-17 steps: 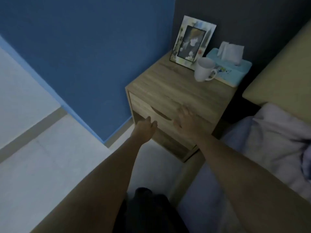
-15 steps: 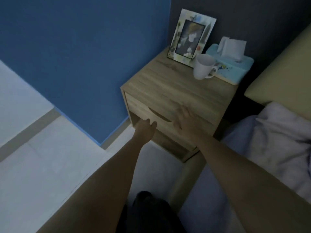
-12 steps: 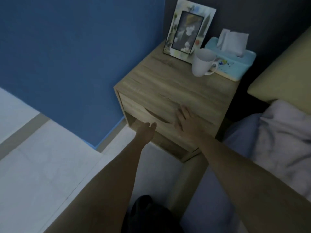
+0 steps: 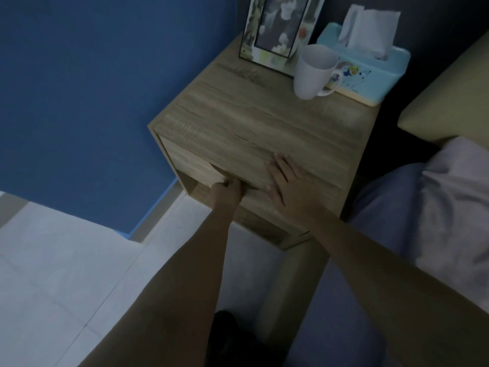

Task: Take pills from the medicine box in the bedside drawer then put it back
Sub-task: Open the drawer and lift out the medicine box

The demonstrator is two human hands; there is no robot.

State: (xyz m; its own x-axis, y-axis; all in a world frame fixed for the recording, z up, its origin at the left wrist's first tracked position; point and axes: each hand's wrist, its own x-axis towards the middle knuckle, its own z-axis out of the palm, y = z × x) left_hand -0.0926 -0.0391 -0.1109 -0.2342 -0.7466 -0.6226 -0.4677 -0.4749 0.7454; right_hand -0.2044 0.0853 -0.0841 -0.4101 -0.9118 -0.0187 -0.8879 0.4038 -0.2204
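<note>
A wooden bedside table (image 4: 264,120) stands against the blue wall, with one drawer (image 4: 190,162) in its front. My left hand (image 4: 227,189) has its fingers hooked into the drawer's cut-out handle, at the drawer's lower middle. My right hand (image 4: 285,178) lies flat with spread fingers on the table's front top edge, right of the handle. The drawer front looks pulled out only slightly, if at all. The medicine box is hidden inside and cannot be seen.
On the table's back stand a picture frame (image 4: 277,27), a white mug (image 4: 312,71) and a light blue tissue box (image 4: 370,67). A bed with a grey blanket (image 4: 449,202) and a yellowish headboard (image 4: 455,96) lies to the right. Pale floor tiles (image 4: 66,274) lie to the left.
My left hand has moved up from below the drawer and closed its fingers in the handle cut-out. My head has come closer over the table. The right hand stays on the top edge.
</note>
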